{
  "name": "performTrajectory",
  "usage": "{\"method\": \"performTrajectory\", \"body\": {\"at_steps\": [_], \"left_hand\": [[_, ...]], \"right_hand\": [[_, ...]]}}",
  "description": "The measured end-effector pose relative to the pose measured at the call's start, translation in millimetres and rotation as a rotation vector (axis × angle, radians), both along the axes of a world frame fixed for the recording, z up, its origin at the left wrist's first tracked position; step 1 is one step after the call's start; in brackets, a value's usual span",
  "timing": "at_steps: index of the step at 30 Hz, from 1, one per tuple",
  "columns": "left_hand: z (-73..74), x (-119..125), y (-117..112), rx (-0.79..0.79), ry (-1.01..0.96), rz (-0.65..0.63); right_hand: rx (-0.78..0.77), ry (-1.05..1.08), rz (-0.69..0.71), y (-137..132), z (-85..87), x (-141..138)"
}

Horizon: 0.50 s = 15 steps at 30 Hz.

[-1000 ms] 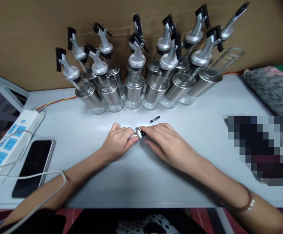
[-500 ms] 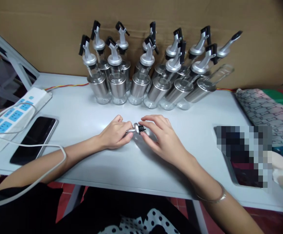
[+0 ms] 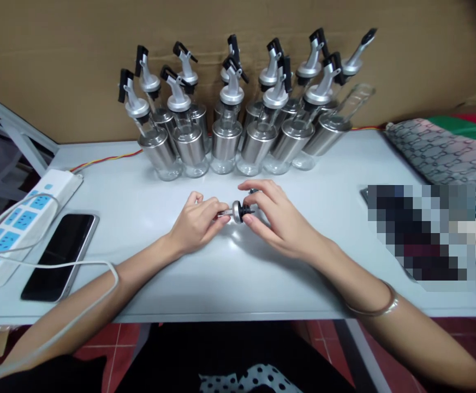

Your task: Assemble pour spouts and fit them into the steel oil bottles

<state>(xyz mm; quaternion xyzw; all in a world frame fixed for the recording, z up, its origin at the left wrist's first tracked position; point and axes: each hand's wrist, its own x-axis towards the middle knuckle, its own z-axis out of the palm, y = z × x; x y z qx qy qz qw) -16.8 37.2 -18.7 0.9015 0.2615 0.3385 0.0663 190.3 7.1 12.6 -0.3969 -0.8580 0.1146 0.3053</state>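
Over the table's middle, a bottle pourer (image 3: 237, 212) lies sideways between my hands, its silver collar and ribbed black stopper pointing right. My left hand (image 3: 197, 225) is closed round the metal spout end, hiding most of it. My right hand (image 3: 285, 224) curves around the stopper end, thumb against it and the other fingers bent above and behind. A small dark piece shows by the right fingers, too little of it to name. Behind the hands stand several glass bottles with steel sleeves (image 3: 226, 139), most topped with silver-and-black pourers. The front bottle at far right (image 3: 361, 101) has a bare neck.
At left, a white power strip (image 3: 64, 191) and a phone (image 3: 60, 256) lie on the grey table (image 3: 221, 289). A white cable (image 3: 94, 263) runs over my left forearm. A pixelated flat object (image 3: 418, 234) and patterned fabric (image 3: 446, 158) are at right. Cardboard (image 3: 78, 65) stands behind.
The view has shifted, so the bottles sit further left in it. My right fingers have moved slightly around the stopper. My left hand keeps its hold on the pourer.
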Motion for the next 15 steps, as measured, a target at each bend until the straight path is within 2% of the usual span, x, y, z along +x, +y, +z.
{"method": "performTrajectory", "body": {"at_steps": [4,10,15], "left_hand": [[0.1,0.2,0.1,0.058,-0.015,0.025],[-0.7,-2.1,-0.2,0.038,-0.035,0.008],[1.1,-3.9,-0.8,0.018,-0.030,0.022]], "right_hand": [[0.023,0.019,-0.008,0.3,-0.2,1.5],[0.096,0.051,-0.005,1.1,-0.5,4.3],[0.073,0.061,-0.010,-1.4,-1.7,1.2]]}}
